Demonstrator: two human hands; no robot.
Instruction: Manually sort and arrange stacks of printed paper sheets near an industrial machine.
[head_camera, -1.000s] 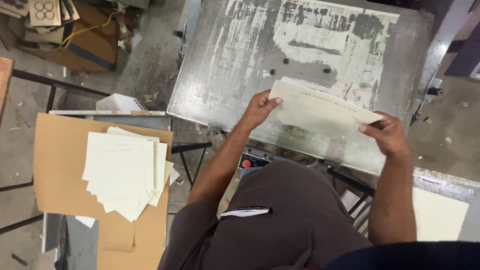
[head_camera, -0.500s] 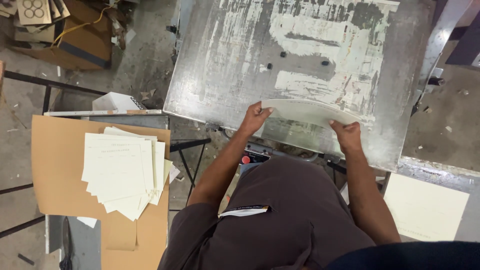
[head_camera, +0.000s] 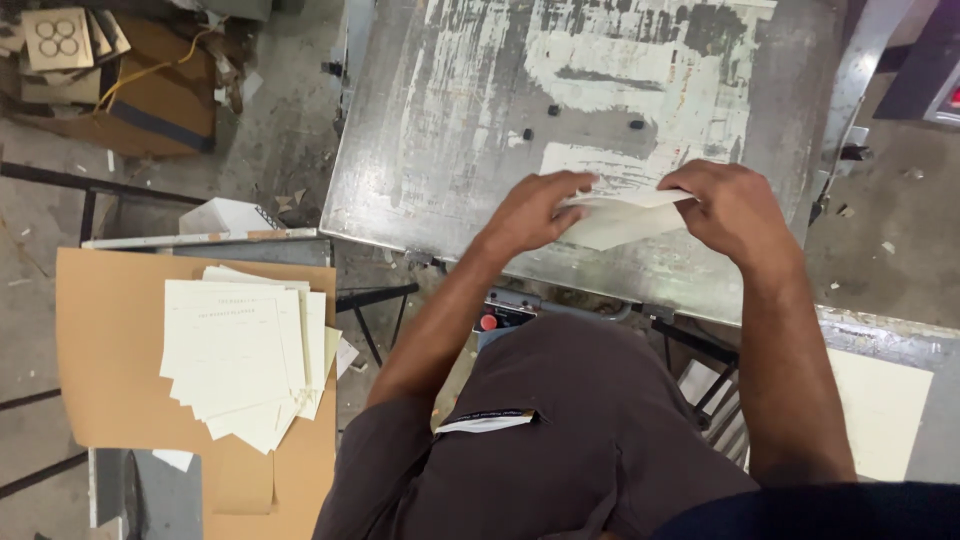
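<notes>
A thin stack of cream paper sheets (head_camera: 622, 218) is bent upward between both hands over the worn metal table (head_camera: 460, 110). My left hand (head_camera: 535, 210) grips its left end and my right hand (head_camera: 735, 210) grips its right end, so the sheets bow between them just above the table's near edge. Most of the stack is hidden behind my fingers.
A fanned pile of cream printed sheets (head_camera: 245, 350) lies on brown cardboard (head_camera: 110, 350) at the lower left. Another cream sheet (head_camera: 880, 410) sits at the lower right. A red button (head_camera: 488, 322) shows under the table edge. Cardboard scraps (head_camera: 110, 70) litter the floor at upper left.
My hands have drawn closer together. The paper stack, first held flat and wide, is now squeezed and bowed between them.
</notes>
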